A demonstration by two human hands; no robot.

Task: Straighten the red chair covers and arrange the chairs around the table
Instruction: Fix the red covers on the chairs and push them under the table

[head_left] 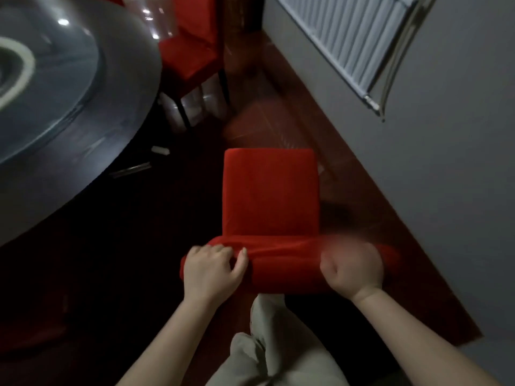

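Hands are both placed on the top edge of the near chair's backrest, one at each end. Left hand [211, 270] has its fingers curled over the top of the red chair cover [281, 263], with the thumb pressed against the near face, so the fabric is gripped at the left end. Between the two hands the cover runs as a bunched, rolled band across the backrest top, with shallow creases along its length. Right hand [352, 270] is clenched into a fist round the same edge at the right end; its outline is motion-blurred, so the individual fingers cannot be told apart. Beyond the hands, the seat [270, 190] of this chair, also covered in red, points away from the person and lies smooth and flat. A round counter [92, 174] carrying a glass turntable [55, 79] fills the upper left, well apart from the held chair. A second red chair [192, 43] stands at the counter's far edge, with its dark legs on the reddish floor [362, 218]. A grey wall [446, 190] runs along the right, with a white radiator [348, 37] mounted on it. Light trousers [264, 344] show at the bottom, just behind the backrest.
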